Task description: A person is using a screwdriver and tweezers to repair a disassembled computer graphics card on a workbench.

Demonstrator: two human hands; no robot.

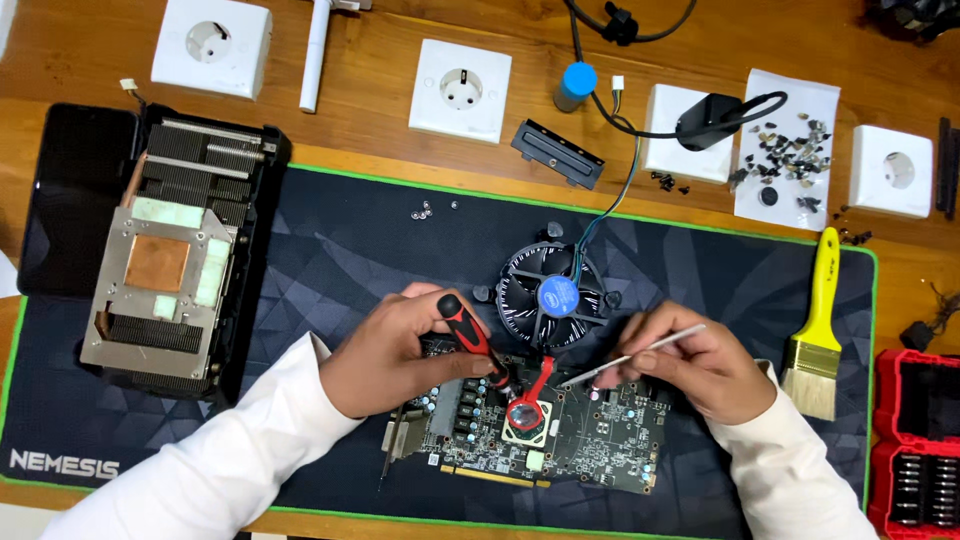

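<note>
A bare graphics card circuit board (590, 440) lies on the dark desk mat (350, 250) near the front edge. My left hand (400, 350) grips a screwdriver with a red and black handle (465, 335), its tip down by the chip in the board's middle. A small red spatula-like tool (530, 395) rests on that chip. My right hand (690, 365) pinches thin metal tweezers (635, 355), the points aimed left at the board's top edge. Both sleeves are white.
A large heatsink with copper plate (170, 270) lies at the mat's left. A round black cooler fan (550, 295) sits behind the board. A yellow-handled brush (815, 330), red bit case (915, 440), white paper with several screws (790, 150), and white sockets (460, 90) surround.
</note>
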